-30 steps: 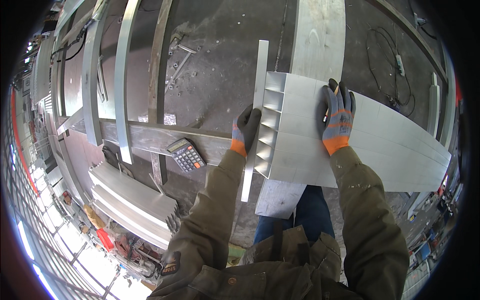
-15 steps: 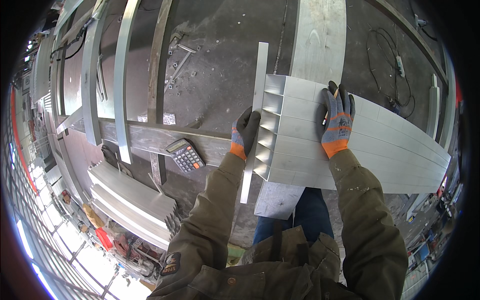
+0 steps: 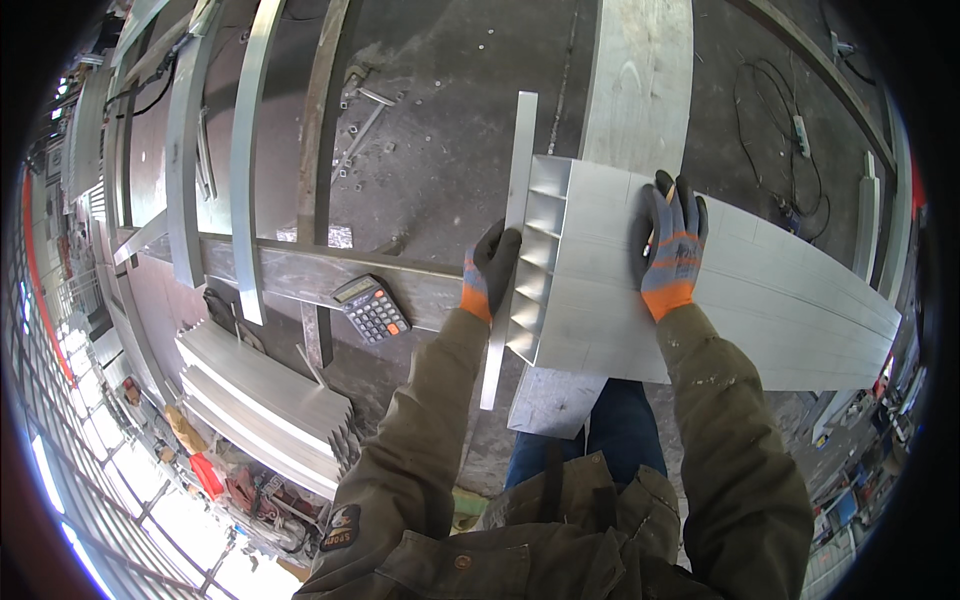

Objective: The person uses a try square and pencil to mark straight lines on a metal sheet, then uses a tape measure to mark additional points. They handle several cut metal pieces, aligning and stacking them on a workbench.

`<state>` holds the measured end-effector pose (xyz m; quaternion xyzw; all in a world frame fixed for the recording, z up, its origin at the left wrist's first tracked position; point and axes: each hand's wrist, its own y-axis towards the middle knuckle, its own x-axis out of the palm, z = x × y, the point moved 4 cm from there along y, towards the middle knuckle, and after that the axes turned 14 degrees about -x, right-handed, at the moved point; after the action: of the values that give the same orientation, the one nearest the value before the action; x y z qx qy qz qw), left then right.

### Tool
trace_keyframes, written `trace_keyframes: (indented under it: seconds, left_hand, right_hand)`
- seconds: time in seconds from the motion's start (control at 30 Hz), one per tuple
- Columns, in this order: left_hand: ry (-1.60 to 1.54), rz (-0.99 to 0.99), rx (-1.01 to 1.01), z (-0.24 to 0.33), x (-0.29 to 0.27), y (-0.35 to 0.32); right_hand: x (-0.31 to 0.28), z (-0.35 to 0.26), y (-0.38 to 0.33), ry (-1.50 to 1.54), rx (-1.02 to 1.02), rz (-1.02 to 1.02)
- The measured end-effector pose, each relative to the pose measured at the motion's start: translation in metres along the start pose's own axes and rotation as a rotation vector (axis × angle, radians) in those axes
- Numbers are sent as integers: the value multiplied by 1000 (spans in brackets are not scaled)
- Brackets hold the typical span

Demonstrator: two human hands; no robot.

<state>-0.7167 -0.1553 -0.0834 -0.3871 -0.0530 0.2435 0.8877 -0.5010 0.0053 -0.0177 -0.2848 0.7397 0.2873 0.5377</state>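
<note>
Several square aluminium tubes lie side by side as a flat bundle, their open ends facing left. Just left of those ends stands a narrow flat metal bar, running from far to near. My left hand, in a grey and black glove with an orange cuff, is closed on the bar about midway along it. My right hand, gloved alike, lies on top of the bundle with its fingers stretched out. Small tan and white spots show by its fingers; I cannot make out what they are.
A wide metal beam runs beneath the bundle. A calculator rests on a crossbeam to the left. Stacked metal profiles lie at lower left, long bars at far left. A cable coils at far right.
The bar and the tube bundle have shifted very slightly toward me. Both hands have moved the same small way, keeping their places on them.
</note>
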Motion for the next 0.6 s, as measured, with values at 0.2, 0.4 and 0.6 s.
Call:
trace_keyframes:
  seconds: [0.2, 0.4, 0.6]
  left_hand:
    - [46, -2, -29, 2, -3, -8]
    - [16, 33, -17, 3, -2, -9]
    - [-21, 29, -25, -6, -2, -6]
  right_hand:
    - [-5, -6, -5, 16, 8, -24]
    - [-1, 54, -23, 547, 268, 121]
    - [-51, 244, -81, 89, 133, 182]
